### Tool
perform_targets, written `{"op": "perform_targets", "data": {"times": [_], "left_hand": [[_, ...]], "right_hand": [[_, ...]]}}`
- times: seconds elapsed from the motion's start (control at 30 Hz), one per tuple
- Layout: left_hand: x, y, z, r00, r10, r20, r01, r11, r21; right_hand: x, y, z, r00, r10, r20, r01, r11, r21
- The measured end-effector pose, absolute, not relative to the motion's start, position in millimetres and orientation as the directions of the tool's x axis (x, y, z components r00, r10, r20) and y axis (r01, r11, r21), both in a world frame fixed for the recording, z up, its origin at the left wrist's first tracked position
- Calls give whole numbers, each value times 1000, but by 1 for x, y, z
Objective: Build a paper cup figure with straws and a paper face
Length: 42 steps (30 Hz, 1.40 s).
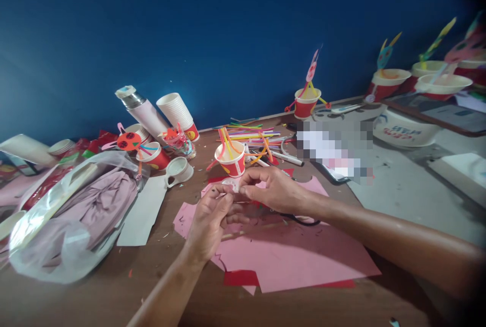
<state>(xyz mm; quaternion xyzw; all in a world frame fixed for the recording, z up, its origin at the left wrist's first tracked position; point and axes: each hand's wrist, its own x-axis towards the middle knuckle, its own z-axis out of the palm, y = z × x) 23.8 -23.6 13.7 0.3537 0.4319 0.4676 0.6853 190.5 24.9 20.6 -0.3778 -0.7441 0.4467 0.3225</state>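
Observation:
Between the thumb and fingertips of my left hand [212,215] is a small pale paper cut-out [230,184]; its details are too small to make out. My right hand [271,185] is pinched closed at the right edge of the same piece. Just behind my hands stands a red and white paper cup [232,160] with pink and orange pipe cleaners rising from it. Beneath my hands lies a cut sheet of pink paper [304,256], over some red paper [241,278]. Part of a black-handled tool [301,220], perhaps scissors, shows under my right forearm.
Pipe cleaners [250,134] lie heaped behind the cup. A white mug [179,171], stacked cups [174,109], a thermos [142,109] and a plastic bag [76,236] are on the left. A decorated cup [307,101] and a white bowl [404,127] stand on the right.

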Motion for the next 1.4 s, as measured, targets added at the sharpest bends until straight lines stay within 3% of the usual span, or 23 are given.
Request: {"op": "perform_targets", "data": {"times": [0.17,0.37,0.53,0.77,1.1,1.4], "left_hand": [[16,-24,11,397,889,-230,-335,373,865],[1,-20,20,528,826,-200,-183,340,922],[-12,6,49,280,955,-94,58,81,995],[-18,70,65,-61,987,151,177,-138,975],[-14,102,53,-82,975,206,176,-189,966],[-11,111,43,-73,974,213,187,-197,962]], "right_hand": [[195,27,27,-594,797,108,310,351,-883],[203,31,41,-652,753,86,266,334,-904],[210,60,57,-548,820,163,193,313,-930],[202,132,75,-421,829,368,271,502,-821],[179,174,81,-633,717,292,476,658,-583],[159,198,86,-812,566,142,419,736,-531]]}}
